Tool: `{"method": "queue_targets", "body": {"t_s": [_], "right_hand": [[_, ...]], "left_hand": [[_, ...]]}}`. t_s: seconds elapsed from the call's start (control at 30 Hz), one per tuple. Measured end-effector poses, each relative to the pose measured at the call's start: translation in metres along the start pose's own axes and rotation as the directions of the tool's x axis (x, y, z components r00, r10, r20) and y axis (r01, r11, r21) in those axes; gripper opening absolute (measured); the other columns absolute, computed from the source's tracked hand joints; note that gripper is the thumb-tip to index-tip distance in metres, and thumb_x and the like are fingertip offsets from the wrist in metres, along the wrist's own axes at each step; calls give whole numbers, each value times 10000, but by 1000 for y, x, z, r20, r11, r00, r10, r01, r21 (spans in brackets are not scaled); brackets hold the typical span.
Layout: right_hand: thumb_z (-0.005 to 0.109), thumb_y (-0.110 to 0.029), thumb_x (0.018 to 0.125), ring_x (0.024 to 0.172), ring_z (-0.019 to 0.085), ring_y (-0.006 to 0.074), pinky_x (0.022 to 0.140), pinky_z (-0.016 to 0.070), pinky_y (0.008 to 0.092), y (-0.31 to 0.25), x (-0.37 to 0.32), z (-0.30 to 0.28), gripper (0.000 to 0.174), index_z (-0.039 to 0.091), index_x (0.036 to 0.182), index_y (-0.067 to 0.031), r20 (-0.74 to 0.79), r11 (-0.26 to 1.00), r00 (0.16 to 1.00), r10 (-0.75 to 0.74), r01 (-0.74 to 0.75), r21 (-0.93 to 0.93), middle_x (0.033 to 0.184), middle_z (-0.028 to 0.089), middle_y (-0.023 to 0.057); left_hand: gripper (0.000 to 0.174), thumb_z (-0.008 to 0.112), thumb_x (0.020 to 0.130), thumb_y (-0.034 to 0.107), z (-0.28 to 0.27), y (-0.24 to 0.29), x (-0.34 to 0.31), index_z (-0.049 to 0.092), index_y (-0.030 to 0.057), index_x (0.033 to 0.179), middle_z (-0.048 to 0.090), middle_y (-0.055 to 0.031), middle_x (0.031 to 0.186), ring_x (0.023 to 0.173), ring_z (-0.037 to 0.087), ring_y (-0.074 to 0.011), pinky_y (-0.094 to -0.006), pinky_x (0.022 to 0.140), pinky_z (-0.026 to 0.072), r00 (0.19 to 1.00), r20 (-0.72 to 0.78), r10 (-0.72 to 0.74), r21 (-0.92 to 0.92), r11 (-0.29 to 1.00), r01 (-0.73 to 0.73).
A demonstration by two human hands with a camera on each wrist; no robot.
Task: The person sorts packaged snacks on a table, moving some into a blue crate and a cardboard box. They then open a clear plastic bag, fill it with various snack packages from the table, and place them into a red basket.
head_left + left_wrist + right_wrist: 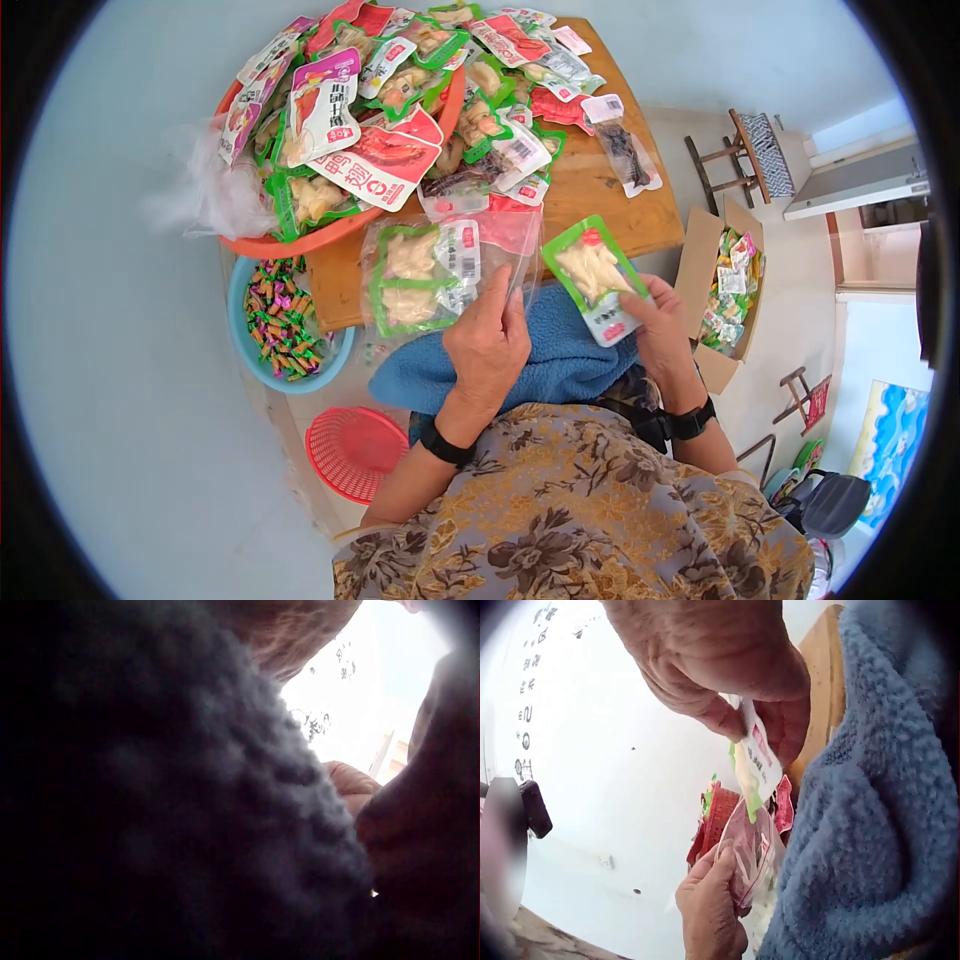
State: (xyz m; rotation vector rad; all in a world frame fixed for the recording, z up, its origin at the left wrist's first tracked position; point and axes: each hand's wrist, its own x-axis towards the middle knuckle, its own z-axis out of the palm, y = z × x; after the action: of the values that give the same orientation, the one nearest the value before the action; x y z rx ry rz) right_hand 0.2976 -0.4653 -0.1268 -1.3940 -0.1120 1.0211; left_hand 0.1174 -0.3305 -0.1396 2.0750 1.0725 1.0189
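Note:
My left hand (488, 345) grips the edge of a clear plastic zip bag (744, 855) between thumb and fingers. Inside the bag lie green-edged snack packets (412, 256) with pale contents, and something pink shows through its right part. To the right, my right hand (660, 325) pinches the lower corner of a similar green-edged packet (592, 268) of pale food pieces, perhaps chicken feet. The right wrist view has this packet's lower end overlapping the bag's open mouth. Dark blurred fabric fills most of the left wrist view.
An orange basket (455, 110) heaped with snack packets stands on the wooden table (640, 215). Below it are a blue basin (240, 330) of small wrapped sweets and a red basket (350, 450). A cardboard box (700, 260) of packets sits right. Blue cloth (560, 340) covers the lap.

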Motion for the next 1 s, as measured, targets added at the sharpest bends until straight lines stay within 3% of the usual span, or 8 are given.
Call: {"method": "queue_targets", "body": {"t_s": [0.07,0.23,0.33,0.47,0.57,0.63,0.73,1.0], "right_hand": [[683,23,872,788,698,138,733,572,272,-11,-4,4,238,647,1107,41,4,998,998,-59,59,12,993,728,122],[707,-25,893,733,683,122,677,567,274,-22,2,12,190,664,1070,29,162,991,985,50,-29,-130,959,727,99],[707,-29,898,762,682,117,702,567,274,-18,14,22,185,666,1068,33,267,993,961,72,-45,-107,962,725,94],[688,-34,914,814,687,125,748,570,282,-16,26,46,194,660,1091,41,299,999,954,32,-31,-6,983,721,96],[639,-37,946,883,690,142,800,572,298,-13,34,60,191,647,1118,46,372,997,926,60,-76,29,1035,711,103],[598,-42,968,923,690,160,827,574,313,-9,38,72,214,633,1157,52,452,992,888,82,-117,50,1079,699,110],[583,-42,972,937,687,168,840,570,317,1,51,93,242,622,1188,61,468,981,877,107,-170,95,1104,692,113],[612,-46,955,820,685,151,727,573,283,14,71,141,210,659,1140,42,504,962,849,159,-247,114,990,711,86]], "left_hand": [[273,701,884,59,-2,0,0,693,2,1150,605,-115,647,503,548,-159,-307,492,452,1000,7,-8,-3,1000,8],[262,674,897,34,-2,-1,2,691,-4,1155,671,-172,743,553,612,-215,-324,534,488,999,-39,19,-62,998,-21],[324,687,868,47,-3,-5,1,678,35,1192,654,-130,700,570,639,-279,-373,520,493,997,-29,72,-23,997,-73],[331,688,870,54,-7,-3,2,681,43,1201,635,-118,676,563,630,-274,-378,514,489,1000,8,19,-24,1000,-19],[334,689,872,55,-5,-7,1,683,45,1205,619,-110,657,552,619,-270,-382,507,483,994,-41,105,-31,994,-106],[276,668,901,32,-9,-2,2,693,12,1175,677,-183,783,613,658,-279,-359,555,507,998,25,55,-27,998,-54],[276,671,900,32,-6,-4,3,694,13,1175,656,-166,740,592,643,-275,-361,542,494,997,-5,83,-46,995,-83],[285,675,900,31,-8,-3,4,692,5,1183,625,-146,681,553,609,-263,-360,520,466,994,-16,108,-47,993,-109]]}}
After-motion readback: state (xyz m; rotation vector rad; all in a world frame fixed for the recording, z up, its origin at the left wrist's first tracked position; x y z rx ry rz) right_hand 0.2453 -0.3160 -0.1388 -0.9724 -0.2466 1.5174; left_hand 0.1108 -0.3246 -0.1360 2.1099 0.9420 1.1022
